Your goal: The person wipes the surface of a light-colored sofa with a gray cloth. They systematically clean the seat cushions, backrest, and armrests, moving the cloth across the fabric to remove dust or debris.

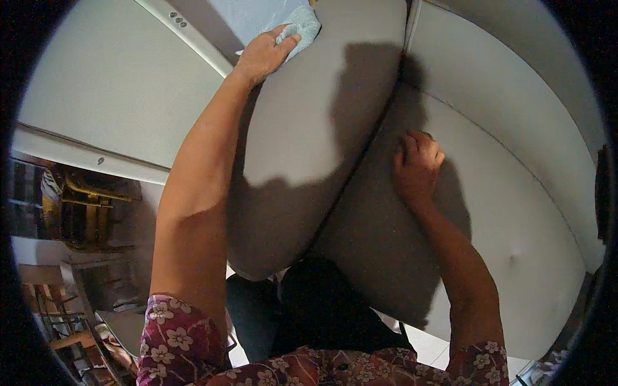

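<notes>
My left hand [268, 52] reaches to the top of the view, gripping a pale blue-green cloth [304, 30] between thumb and fingers. The cloth lies against the far end of a long, rounded, grey-beige padded section [289, 130], which looks like a sofa armrest. Over the wider padded section [502, 202] to the right, which looks like a sofa seat, is my right hand [419, 166]. Its fingers are curled, and whether anything is in them I cannot tell. A dark gap runs between the two padded sections. Shadow covers much of both.
A pale panel with a white frame [198, 36] and small round metal fittings stands at left. Beyond the cloth lies a light blue surface [251, 14]. Wooden chairs [82, 289] are at lower left. White floor tiles [429, 345] show below the padded seat.
</notes>
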`<action>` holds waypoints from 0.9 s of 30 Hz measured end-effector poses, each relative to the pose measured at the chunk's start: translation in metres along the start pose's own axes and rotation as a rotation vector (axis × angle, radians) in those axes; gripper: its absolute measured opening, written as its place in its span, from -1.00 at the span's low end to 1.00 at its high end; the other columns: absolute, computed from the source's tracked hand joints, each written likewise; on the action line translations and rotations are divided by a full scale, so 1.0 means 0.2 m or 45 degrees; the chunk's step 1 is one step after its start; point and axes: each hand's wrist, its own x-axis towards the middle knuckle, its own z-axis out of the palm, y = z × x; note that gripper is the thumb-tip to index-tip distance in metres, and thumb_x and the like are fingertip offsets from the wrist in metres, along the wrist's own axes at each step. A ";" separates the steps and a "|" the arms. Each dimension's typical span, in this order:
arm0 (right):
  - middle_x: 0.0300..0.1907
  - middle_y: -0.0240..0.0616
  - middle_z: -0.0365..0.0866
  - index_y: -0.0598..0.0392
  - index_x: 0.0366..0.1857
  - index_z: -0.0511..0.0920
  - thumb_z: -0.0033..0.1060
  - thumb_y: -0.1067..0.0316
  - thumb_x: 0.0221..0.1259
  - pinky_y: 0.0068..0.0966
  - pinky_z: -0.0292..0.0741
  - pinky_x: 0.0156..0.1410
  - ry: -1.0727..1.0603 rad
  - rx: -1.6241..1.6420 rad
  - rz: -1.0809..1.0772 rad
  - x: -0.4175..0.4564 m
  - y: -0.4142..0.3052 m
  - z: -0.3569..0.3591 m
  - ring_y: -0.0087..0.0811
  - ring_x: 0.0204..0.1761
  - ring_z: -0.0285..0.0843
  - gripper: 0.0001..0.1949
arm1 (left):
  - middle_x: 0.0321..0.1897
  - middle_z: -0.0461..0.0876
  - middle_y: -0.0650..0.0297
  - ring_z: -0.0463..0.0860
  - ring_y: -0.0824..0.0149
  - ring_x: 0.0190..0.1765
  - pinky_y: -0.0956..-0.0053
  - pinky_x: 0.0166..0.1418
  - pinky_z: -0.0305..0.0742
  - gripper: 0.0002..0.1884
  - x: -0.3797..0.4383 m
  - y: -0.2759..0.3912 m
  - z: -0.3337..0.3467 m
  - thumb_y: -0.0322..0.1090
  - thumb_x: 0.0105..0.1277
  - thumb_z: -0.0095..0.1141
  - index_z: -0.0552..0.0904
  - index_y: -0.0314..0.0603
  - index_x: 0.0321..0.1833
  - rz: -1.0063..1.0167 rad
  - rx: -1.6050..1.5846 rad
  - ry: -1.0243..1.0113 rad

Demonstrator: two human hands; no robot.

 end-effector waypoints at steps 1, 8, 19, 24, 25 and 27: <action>0.18 -0.18 0.60 0.02 0.05 0.63 0.36 0.30 0.13 -0.03 0.33 0.31 0.003 0.015 -0.007 0.00 -0.01 -0.02 -0.04 0.20 0.50 -0.63 | 0.17 0.64 -0.30 0.60 -0.23 0.28 0.14 0.39 0.44 -0.25 0.01 -0.01 0.01 0.24 0.42 0.01 0.53 -0.28 0.42 0.001 0.003 0.008; 0.10 -0.26 0.63 0.04 -0.03 0.66 0.26 0.35 0.16 -0.13 0.34 0.32 0.068 0.051 0.009 -0.03 0.06 0.05 -0.15 0.22 0.50 -0.72 | 0.09 0.65 -0.32 0.61 -0.27 0.21 0.07 0.33 0.47 -0.28 -0.15 -0.01 0.12 0.24 0.47 -0.03 0.57 -0.32 0.34 0.107 0.178 0.040; 0.08 -0.28 0.60 -0.05 -0.06 0.65 0.26 0.29 0.17 -0.12 0.32 0.37 -0.112 -0.154 0.110 -0.26 0.19 0.15 -0.15 0.19 0.47 -0.75 | 0.37 0.42 -0.39 0.44 -0.37 0.41 -0.07 0.45 0.39 -0.48 -1.03 0.26 0.04 0.14 0.54 -0.03 0.57 0.04 0.38 0.122 0.275 -0.085; 0.08 -0.29 0.60 -0.05 -0.04 0.64 0.26 0.27 0.22 -0.13 0.30 0.40 -0.005 -0.084 0.080 -0.30 0.19 0.24 -0.17 0.20 0.45 -0.76 | 0.41 0.40 -0.37 0.37 -0.33 0.49 -0.08 0.49 0.35 -0.50 -1.43 0.37 -0.11 0.11 0.49 0.09 0.58 0.10 0.38 0.054 0.324 -0.163; 0.08 -0.29 0.60 -0.05 -0.04 0.64 0.26 0.27 0.23 -0.13 0.30 0.40 -0.024 -0.115 0.069 -0.30 0.19 0.24 -0.18 0.20 0.45 -0.77 | 0.41 0.39 -0.37 0.36 -0.32 0.50 -0.07 0.50 0.34 -0.50 -1.50 0.39 -0.13 0.08 0.47 0.14 0.59 0.10 0.38 0.058 0.315 -0.163; 0.10 -0.29 0.60 -0.05 -0.04 0.64 0.26 0.26 0.24 -0.14 0.30 0.40 -0.098 -0.168 0.098 -0.28 0.17 0.22 -0.18 0.22 0.45 -0.76 | 0.42 0.39 -0.34 0.36 -0.30 0.50 -0.05 0.52 0.31 -0.50 -1.60 0.43 -0.15 -0.05 0.37 0.27 0.63 0.07 0.35 0.048 0.309 -0.160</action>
